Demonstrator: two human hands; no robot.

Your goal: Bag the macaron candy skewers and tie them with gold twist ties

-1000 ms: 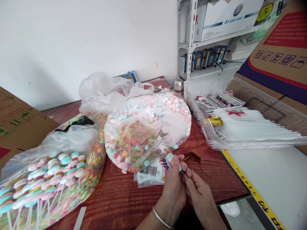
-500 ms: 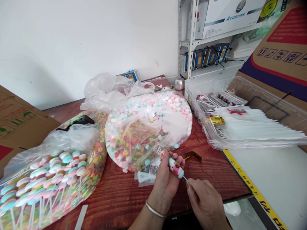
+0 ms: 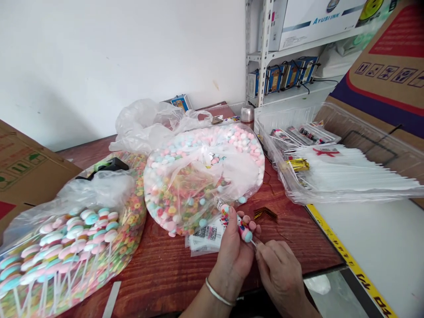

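Candy stick: a wrapped candy stick (image 3: pixel 244 232) in pink, blue and other colors, slanted just below and right of center, its top end near the round bag.
Left hand: my left hand (image 3: pixel 233 260) is closed around the candy, palm up, fingers and thumb covering part of it.
Right hand: my right hand (image 3: pixel 281 270) pinches the white stem (image 3: pixel 253 243) at the lower end.
Table: reddish-brown, wood-grained table (image 3: pixel 172 274), with yellow tape (image 3: pixel 351 266) running beyond its right edge.
Beside my hands: flat printed bags (image 3: pixel 204 240) to the left, gold ties (image 3: pixel 265 213) to the right.
Center: a large round bag (image 3: pixel 228 176) of pastel candies fills the space beyond my hands.
Lower left: a clear bag (image 3: pixel 66 247) of stacked candies on sticks; a black-and-green tool (image 3: pixel 114 164) lies above it.
Right: a clear tray (image 3: pixel 298 197) holds small packets and a white stack (image 3: pixel 357 173).
Edges: cardboard boxes, one at left (image 3: pixel 31 165), one at upper right (image 3: pixel 391 73).
Room: white wall (image 3: pixel 99 53) behind; metal shelf (image 3: pixel 291 49) at upper right, carrying boxes.
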